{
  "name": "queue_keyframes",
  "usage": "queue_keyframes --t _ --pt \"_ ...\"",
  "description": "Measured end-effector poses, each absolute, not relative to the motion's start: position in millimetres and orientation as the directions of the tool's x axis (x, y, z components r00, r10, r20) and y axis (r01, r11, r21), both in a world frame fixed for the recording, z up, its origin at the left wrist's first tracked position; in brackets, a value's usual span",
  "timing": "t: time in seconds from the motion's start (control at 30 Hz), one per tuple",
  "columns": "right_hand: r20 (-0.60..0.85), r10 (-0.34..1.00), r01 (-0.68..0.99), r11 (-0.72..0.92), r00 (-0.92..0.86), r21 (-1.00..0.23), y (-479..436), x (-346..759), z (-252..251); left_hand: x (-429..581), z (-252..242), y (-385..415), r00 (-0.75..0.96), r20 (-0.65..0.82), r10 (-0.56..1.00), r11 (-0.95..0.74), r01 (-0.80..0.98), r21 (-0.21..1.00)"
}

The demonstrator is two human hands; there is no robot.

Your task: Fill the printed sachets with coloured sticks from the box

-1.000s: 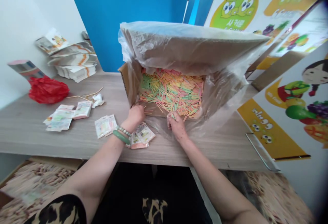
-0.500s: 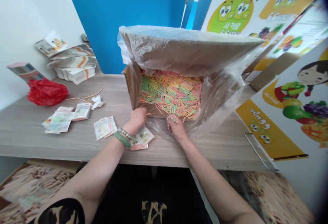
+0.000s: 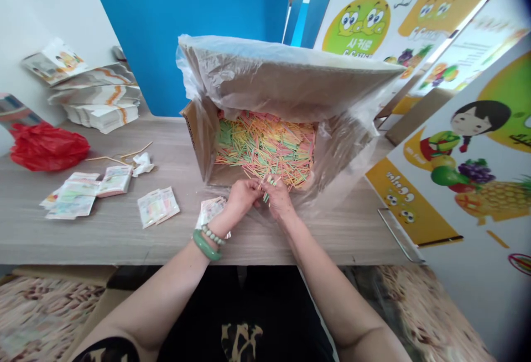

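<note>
My right hand [image 3: 280, 200] is closed around a small bunch of thin coloured sticks [image 3: 267, 186], at the near edge of an open cardboard box [image 3: 194, 141]. Against it, my left hand [image 3: 243, 199] is closed, its fingertips pinching at the ends of these sticks. Inside the box lies a large loose heap of the same sticks [image 3: 265, 143] in green, yellow, orange and pink. A clear plastic liner [image 3: 348, 146] drapes over the box walls. Small printed packets [image 3: 211, 207] lie partly hidden under my left wrist.
More packets [image 3: 158, 207] lie on the table [image 3: 124, 246] to the left, near a crumpled tissue [image 3: 143, 164] and a red plastic bag [image 3: 50, 146]. Stacked printed cartons [image 3: 99, 102] stand behind them. A large printed box [image 3: 435, 185] stands at the right.
My left hand has moved right, from the box's front left corner to my right hand, and they now meet at the sticks. The camera view has shifted slightly right.
</note>
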State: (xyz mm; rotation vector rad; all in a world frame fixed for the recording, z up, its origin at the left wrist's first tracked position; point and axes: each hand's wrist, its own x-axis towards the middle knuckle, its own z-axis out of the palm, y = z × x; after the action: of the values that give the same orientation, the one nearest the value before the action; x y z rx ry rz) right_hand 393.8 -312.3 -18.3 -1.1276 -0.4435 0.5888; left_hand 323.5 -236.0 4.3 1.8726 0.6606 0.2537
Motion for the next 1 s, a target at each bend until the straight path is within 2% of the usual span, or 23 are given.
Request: queue_keyframes --t 0.1,0.2,0.3,0.4,0.5,0.57,0.67,0.83,0.9,1.0 --pt "0.131 0.607 -0.085 0.315 0.784 -0.945 -316.1 395.8 -20.1 312.3 10.7 -237.9 0.805 -0.053 0.591 -0.389 0.342 0.856" --pt "0.240 0.588 0.110 0.248 0.772 -0.962 -323.1 399.7 -27.7 280.4 22.6 -228.3 0.748 0.095 0.657 -0.598 0.440 0.670" --pt "0.176 0.642 0.164 0.078 0.746 -0.983 -327.5 402.7 -44.0 237.5 22.6 -215.0 0.628 0.183 0.757 -0.609 0.575 0.546" --pt "0.124 0.648 0.186 -0.027 0.751 -0.982 -328.1 404.3 -58.8 203.7 9.2 -209.2 0.511 0.124 0.851 -0.502 0.720 0.480" --pt "0.179 0.645 0.267 -0.040 0.742 -0.963 -328.9 403.9 -61.2 194.4 -4.2 -213.2 0.478 -0.009 0.878 -0.433 0.804 0.408" --pt "0.211 0.668 0.315 -0.037 0.713 -0.948 -331.0 401.5 -57.0 198.6 -7.8 -216.0 0.472 -0.047 0.880 -0.423 0.826 0.371" --pt "0.224 0.710 0.371 -0.056 0.668 -0.927 -334.7 395.7 -50.0 205.0 -8.4 -213.6 0.447 -0.065 0.892 -0.390 0.834 0.391" --pt "0.199 0.697 0.334 -0.061 0.689 -0.941 -336.3 392.5 -49.5 194.9 -14.3 -200.4 0.380 -0.084 0.921 -0.263 0.766 0.587" --pt "0.216 0.686 0.334 -0.041 0.695 -0.942 -337.0 393.1 -50.7 187.5 -16.1 -198.2 0.391 -0.024 0.920 -0.289 0.717 0.634" --pt "0.237 0.672 0.344 -0.028 0.701 -0.939 -339.4 392.0 -49.2 180.0 -13.4 -198.9 0.404 0.139 0.904 -0.395 0.664 0.634"
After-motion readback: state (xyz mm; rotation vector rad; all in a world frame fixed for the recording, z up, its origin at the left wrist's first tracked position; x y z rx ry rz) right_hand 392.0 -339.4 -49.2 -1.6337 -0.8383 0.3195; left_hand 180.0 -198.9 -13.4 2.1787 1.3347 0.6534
